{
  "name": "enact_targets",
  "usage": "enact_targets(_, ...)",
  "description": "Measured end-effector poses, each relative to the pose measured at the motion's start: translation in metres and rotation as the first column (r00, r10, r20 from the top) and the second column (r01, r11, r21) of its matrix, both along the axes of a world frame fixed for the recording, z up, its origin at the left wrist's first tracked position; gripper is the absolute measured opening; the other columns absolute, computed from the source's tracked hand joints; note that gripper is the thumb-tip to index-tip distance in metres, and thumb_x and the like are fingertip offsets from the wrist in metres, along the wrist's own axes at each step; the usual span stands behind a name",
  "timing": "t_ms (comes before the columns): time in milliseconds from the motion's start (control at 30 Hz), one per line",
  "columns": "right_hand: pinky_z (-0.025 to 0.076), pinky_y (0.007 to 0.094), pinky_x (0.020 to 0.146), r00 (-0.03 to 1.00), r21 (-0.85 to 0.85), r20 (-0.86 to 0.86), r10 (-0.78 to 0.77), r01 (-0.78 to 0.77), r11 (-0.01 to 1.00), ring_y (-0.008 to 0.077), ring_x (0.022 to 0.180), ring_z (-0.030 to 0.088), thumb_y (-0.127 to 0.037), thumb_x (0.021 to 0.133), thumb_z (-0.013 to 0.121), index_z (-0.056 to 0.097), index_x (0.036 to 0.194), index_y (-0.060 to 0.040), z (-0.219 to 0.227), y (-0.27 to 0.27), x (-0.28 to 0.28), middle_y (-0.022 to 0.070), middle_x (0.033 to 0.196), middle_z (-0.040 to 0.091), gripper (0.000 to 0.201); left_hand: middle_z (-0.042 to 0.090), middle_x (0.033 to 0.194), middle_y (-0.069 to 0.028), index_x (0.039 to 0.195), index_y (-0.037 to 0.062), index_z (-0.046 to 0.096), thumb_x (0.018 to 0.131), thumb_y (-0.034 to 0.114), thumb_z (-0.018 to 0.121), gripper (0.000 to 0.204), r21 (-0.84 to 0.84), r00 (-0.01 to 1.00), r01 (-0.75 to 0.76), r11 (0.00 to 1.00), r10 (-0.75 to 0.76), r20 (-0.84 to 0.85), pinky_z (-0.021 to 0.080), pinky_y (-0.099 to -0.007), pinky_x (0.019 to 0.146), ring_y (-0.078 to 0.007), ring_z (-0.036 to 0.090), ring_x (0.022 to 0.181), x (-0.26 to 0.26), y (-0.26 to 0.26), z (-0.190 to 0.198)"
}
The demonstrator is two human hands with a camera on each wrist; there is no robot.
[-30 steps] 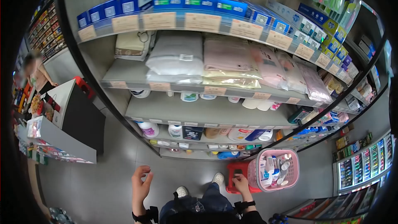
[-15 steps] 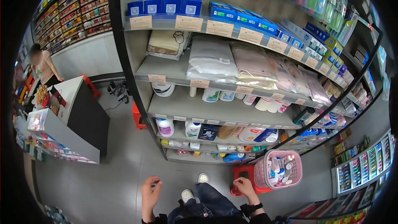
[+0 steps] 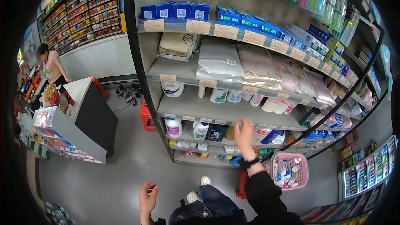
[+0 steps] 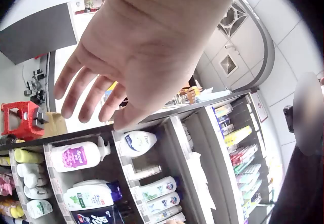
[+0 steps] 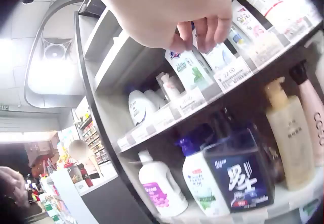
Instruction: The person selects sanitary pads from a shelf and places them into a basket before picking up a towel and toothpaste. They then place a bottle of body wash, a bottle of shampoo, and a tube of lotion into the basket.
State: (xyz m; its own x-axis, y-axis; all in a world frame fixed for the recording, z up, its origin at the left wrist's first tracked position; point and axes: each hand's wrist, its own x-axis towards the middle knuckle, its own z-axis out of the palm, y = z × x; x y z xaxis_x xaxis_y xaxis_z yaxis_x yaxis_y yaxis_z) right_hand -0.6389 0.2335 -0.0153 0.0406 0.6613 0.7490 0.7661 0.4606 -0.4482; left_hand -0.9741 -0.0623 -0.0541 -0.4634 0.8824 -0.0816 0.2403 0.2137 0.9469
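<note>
My right hand [image 3: 244, 135] reaches forward over the lower shelves, its fingers loosely bent and holding nothing. In the right wrist view the hand [image 5: 177, 11] overlaps a white bottle with green leaves [image 5: 195, 75] on the upper of two shelves. Below stand a white pump bottle with a purple label [image 5: 162, 188], a purple-capped bottle [image 5: 205, 178], a dark blue box [image 5: 240, 176] and an amber pump bottle [image 5: 291, 138]. My left hand [image 3: 148, 198] hangs in the air low in the head view, holding nothing. Its fingers spread loosely in the left wrist view.
A pink basket [image 3: 306, 171] of bottles stands at the right, with a red stool [image 3: 241, 185] beside it. Packed textiles [image 3: 218, 60] and blue boxes [image 3: 200, 10] fill higher shelves. A dark upright post [image 3: 139, 58] edges the rack. A person [image 3: 54, 66] stands behind a counter [image 3: 98, 116].
My right hand has risen from beside the basket, moving forward over the shelves. The left hand stays low. The head view has turned left, showing more of the counter and the far wall.
</note>
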Motion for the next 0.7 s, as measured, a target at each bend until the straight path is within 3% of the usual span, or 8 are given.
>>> enact_targets(100,0.044,0.0438,0.082,0.990,-0.035,0.114,-0.085,0.089,0.995,0.0359,0.094,0.054,-0.009,0.083,0.061,0.061,0.091,-0.0025,0.004,0.044,-0.003,0.0167,0.095,0.059,0.010,0.068,0.096,-0.0110,0.104,-0.0005,0.062,0.085,0.007,0.064,0.020,0.025,0.999,0.024,0.999,-0.023,-0.030,0.049,-0.0327,0.079,-0.0213,0.064,0.092,0.005,-0.002,0.002)
enact_targets(167,0.042,0.0451,0.086,0.961,-0.054,0.206,-0.182,0.197,0.979,0.0348,0.099,0.052,-0.013,0.083,0.060,0.062,0.094,-0.0043,-0.014,0.069,-0.002,0.0151,0.099,0.058,0.014,0.067,0.095,-0.0109,0.103,-0.0006,0.062,0.085,0.007,0.064,0.020,0.011,0.999,0.035,0.999,-0.034,-0.033,0.049,-0.0327,0.079,-0.0211,0.064,0.092,0.008,-0.003,0.002)
enact_targets(267,0.041,0.0468,0.088,0.939,-0.114,0.274,-0.210,0.248,0.962,0.0350,0.102,0.051,-0.015,0.081,0.059,0.062,0.098,-0.0060,-0.037,0.080,0.003,0.0140,0.102,0.058,0.020,0.067,0.095,-0.0105,0.103,-0.0007,0.062,0.085,0.007,0.063,0.019,-0.018,0.999,0.026,1.000,-0.027,-0.040,0.049,-0.0328,0.079,-0.0203,0.064,0.092,0.009,-0.009,0.003)
enact_targets(500,0.043,0.0456,0.088,0.930,-0.145,0.298,-0.216,0.268,0.952,0.0337,0.102,0.052,-0.017,0.078,0.060,0.063,0.099,-0.0071,-0.040,0.083,0.004,0.0141,0.103,0.058,0.024,0.067,0.094,-0.0090,0.103,-0.0002,0.062,0.086,0.007,0.063,0.019,-0.078,1.000,-0.025,0.997,0.026,0.007,0.049,-0.0317,0.077,-0.0190,0.063,0.091,0.003,-0.025,-0.014)
enact_targets(700,0.043,0.0455,0.087,0.933,-0.187,0.304,-0.191,0.255,0.949,0.0330,0.104,0.052,-0.018,0.077,0.060,0.062,0.100,-0.0083,-0.041,0.083,0.006,0.0137,0.104,0.058,0.025,0.067,0.094,-0.0106,0.104,0.0003,0.062,0.086,0.008,0.063,0.019,-0.053,0.998,0.054,0.997,-0.056,-0.030,0.049,-0.0318,0.078,-0.0204,0.064,0.091,0.011,-0.005,-0.012)
